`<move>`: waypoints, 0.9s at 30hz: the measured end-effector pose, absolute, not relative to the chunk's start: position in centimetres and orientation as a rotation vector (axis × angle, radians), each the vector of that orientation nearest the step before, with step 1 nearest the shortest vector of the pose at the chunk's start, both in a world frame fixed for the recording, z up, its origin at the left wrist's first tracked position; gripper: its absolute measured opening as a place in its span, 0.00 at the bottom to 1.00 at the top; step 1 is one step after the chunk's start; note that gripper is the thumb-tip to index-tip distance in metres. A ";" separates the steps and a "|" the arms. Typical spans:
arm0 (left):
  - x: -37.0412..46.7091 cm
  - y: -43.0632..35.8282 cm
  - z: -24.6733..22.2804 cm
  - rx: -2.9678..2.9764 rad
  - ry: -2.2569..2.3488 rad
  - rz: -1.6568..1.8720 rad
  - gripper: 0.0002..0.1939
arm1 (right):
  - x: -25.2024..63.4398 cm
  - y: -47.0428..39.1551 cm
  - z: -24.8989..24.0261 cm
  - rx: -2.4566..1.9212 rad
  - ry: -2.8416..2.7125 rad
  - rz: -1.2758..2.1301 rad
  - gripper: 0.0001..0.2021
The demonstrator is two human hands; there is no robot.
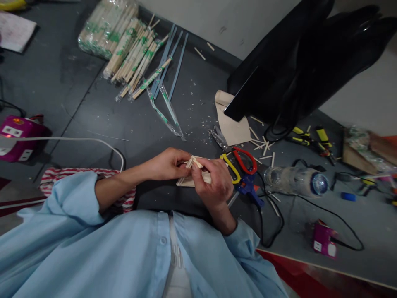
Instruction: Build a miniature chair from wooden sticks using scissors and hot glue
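Note:
Low in the middle of the view, a small structure of pale wooden sticks (186, 182) rests at the table's near edge, partly covered by my hands. My left hand (172, 164) pinches its upper left corner between thumb and fingers. My right hand (214, 178) is closed on a short pale wooden piece (197, 162) at the top of the structure, the fingertips of both hands nearly meeting. Just right of my right hand lie a yellow handle loop (232, 169), a red handle loop (246, 160) and a blue glue gun (249, 187).
Wrapped chopsticks (133, 54) and grey-blue strips (178, 68) lie at the back left. A black bag (279, 62) stands at the back right over brown paper (232, 128). Stick offcuts (263, 145), a plastic bottle (294, 181), cords and purple socket boxes (325, 239) lie around.

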State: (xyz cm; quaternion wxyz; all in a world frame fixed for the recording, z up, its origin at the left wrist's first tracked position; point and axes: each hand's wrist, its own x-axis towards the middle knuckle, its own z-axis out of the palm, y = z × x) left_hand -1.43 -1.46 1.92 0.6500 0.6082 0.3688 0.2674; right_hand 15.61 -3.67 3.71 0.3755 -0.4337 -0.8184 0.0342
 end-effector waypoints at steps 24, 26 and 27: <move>-1.8 -1.2 2.1 1.345 0.821 0.546 0.14 | 15.8 -3.8 3.8 -1.170 -2.119 -0.001 0.13; -1.8 -1.2 2.0 1.332 0.820 0.541 0.13 | 15.8 -3.9 3.9 -1.172 -2.121 0.002 0.12; -1.8 -1.2 2.0 1.327 0.820 0.540 0.14 | 15.8 -3.9 4.0 -1.168 -2.112 0.009 0.12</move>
